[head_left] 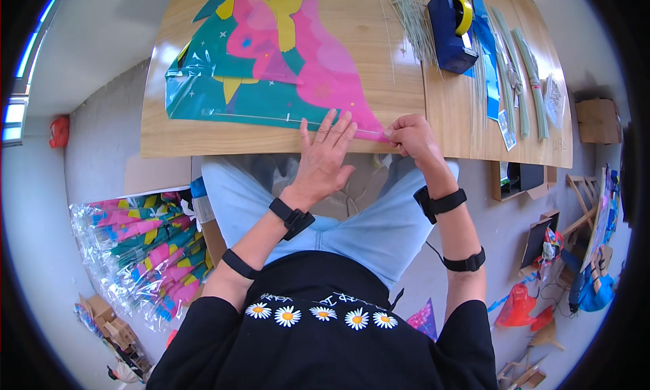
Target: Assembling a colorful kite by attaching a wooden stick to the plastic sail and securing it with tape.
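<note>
A glossy printed sheet (332,72) in teal, pink and yellow lies on the wooden table. A thin pale rod or strip (261,118) runs along its near edge. My left hand (325,156) rests flat over that edge, fingers stretched out, pressing the sheet down. At the sheet's pointed right corner, my right hand (413,138) is closed in a pinch. Its fingertips cover the very tip, so whether they also grip the end of the rod is hidden.
A dark blue tape dispenser (450,34) with yellow tape stands at the back right. Beside it lie loose thin rods (409,17) and rod bundles (533,85). The wooden table (217,138) ends just before my lap. Many folded printed sheets (145,248) hang low at left.
</note>
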`<act>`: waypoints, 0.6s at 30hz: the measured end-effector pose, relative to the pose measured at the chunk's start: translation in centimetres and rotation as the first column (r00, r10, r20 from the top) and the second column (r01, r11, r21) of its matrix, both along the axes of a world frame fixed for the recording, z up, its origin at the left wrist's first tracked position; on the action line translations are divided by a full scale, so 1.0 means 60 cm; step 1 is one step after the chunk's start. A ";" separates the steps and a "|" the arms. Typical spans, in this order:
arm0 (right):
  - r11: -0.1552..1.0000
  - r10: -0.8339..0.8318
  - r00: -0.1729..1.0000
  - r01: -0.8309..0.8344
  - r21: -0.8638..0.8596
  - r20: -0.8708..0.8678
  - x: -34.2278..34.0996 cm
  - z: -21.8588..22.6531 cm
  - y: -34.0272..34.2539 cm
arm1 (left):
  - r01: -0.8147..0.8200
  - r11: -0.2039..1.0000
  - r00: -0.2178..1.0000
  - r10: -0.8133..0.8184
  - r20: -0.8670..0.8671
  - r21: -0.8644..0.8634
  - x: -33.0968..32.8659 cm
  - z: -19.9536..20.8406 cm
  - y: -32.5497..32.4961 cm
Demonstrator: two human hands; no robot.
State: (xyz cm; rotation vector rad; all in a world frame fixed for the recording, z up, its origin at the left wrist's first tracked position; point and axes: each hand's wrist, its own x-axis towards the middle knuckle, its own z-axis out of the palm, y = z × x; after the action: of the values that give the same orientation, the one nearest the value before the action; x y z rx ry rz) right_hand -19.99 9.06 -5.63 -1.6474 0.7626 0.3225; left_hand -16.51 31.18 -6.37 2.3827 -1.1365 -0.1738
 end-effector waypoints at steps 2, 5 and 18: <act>0.993 0.040 0.999 -0.041 -0.113 -0.017 0.003 -0.006 0.002 | 0.001 1.000 1.000 -0.001 0.003 0.003 -0.002 0.001 0.004; 0.971 0.097 0.995 -0.103 -0.215 -0.038 0.010 -0.009 0.007 | 0.014 1.000 1.000 -0.014 0.006 0.002 -0.009 0.002 0.004; 0.895 0.136 0.982 -0.179 -0.408 -0.133 0.020 -0.017 0.023 | 0.027 0.998 1.000 -0.026 0.008 -0.052 -0.014 0.005 -0.010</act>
State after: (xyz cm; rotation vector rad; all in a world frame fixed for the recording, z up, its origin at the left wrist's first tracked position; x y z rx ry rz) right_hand -18.79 10.45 -6.66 -2.1202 0.8145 0.3785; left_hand -17.37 30.56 -6.07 2.3253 -1.1623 -0.1435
